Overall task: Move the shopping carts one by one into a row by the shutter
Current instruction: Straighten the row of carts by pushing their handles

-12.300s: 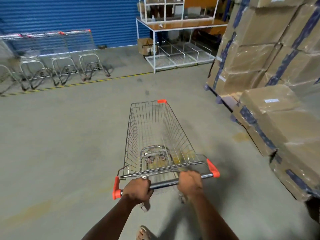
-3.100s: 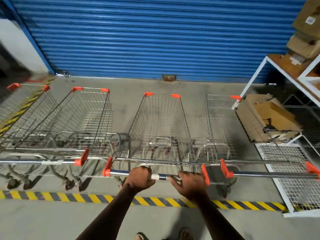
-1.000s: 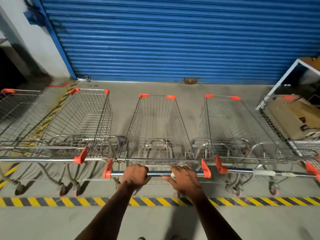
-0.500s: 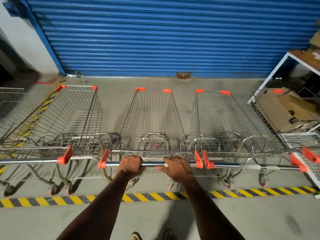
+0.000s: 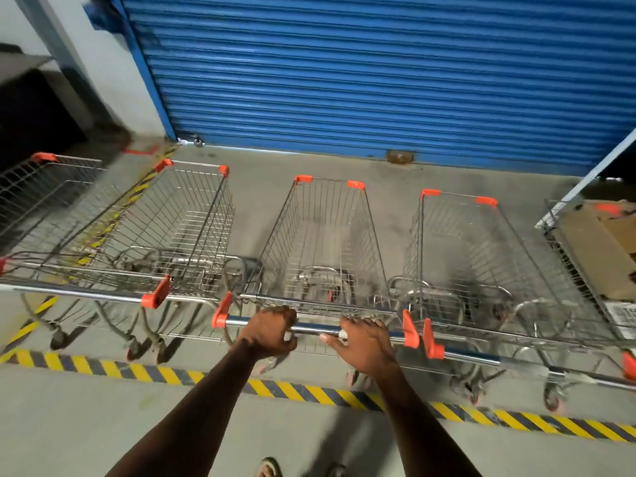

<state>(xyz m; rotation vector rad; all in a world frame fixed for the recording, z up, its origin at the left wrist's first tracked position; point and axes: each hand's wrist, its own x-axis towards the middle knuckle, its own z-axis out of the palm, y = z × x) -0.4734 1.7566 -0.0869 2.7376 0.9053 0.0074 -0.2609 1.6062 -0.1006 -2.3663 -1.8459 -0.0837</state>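
Note:
A wire shopping cart (image 5: 323, 242) with orange corner caps stands in front of me, nose toward the blue shutter (image 5: 378, 74). My left hand (image 5: 270, 333) grips its handle bar (image 5: 315, 328) with curled fingers. My right hand (image 5: 363, 342) rests on the same bar, fingers over it and thumb spread left. Another cart (image 5: 478, 263) stands just right of it, handle ends almost touching. A third cart (image 5: 172, 228) stands to the left with a gap, and a further cart (image 5: 38, 191) sits at the far left edge.
A yellow-and-black floor stripe (image 5: 309, 394) runs behind the carts' rear wheels. A white rack frame (image 5: 592, 173) and a cardboard box (image 5: 602, 249) stand at the right. A grey wall corner (image 5: 69, 63) is at the left. My sandalled feet (image 5: 272, 468) show at the bottom.
Since 12 s ago the cart was pushed from the open floor into the row by the shutter. In the last second my view swung slightly left; the right thumb has lifted off the bar.

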